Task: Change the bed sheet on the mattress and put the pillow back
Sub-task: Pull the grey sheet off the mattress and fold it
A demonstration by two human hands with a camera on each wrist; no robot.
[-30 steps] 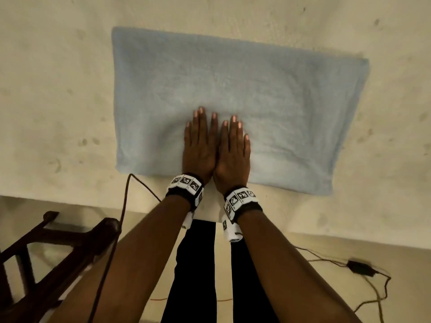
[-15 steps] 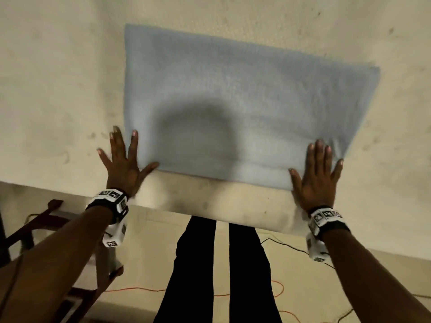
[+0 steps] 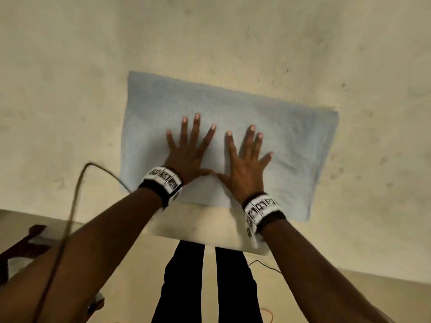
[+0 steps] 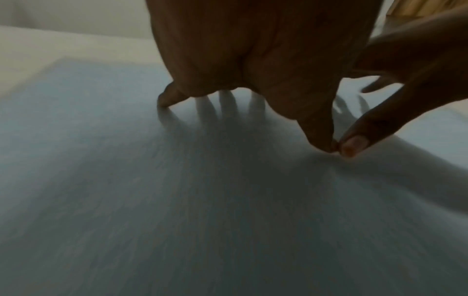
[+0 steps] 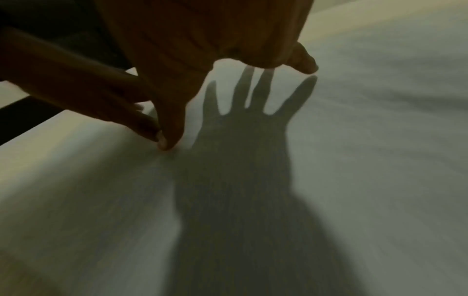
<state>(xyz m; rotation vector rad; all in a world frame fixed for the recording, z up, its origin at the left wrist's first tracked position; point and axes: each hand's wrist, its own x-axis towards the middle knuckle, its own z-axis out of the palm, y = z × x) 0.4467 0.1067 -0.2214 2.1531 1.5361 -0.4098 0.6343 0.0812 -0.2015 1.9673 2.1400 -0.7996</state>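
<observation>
A pale blue pillow (image 3: 291, 145) lies flat near the front edge of the bed, on the cream sheet (image 3: 233, 31) that covers the mattress. My left hand (image 3: 190, 150) and right hand (image 3: 247, 159) rest side by side on the pillow's near middle, fingers straight and spread, thumb tips touching. In the left wrist view the left hand (image 4: 253, 70) hovers low over the blue cloth (image 4: 177, 200), its thumb tip meeting the right thumb. The right wrist view shows the right hand (image 5: 202, 40) above its own shadow on the pillow (image 5: 354, 160).
The bed's front edge (image 3: 210, 231) runs just behind my wrists, with my legs (image 3: 205, 287) below it on the floor. A dark wooden chair (image 3: 21, 243) stands at the lower left. A cable (image 3: 74, 206) loops from my left arm; thin wires (image 3: 263, 264) lie on the floor.
Half a second ago my hands were wide apart at the pillow's front corners; they have come back together at its middle. The view has tilted, so the pillow sits lower in frame.
</observation>
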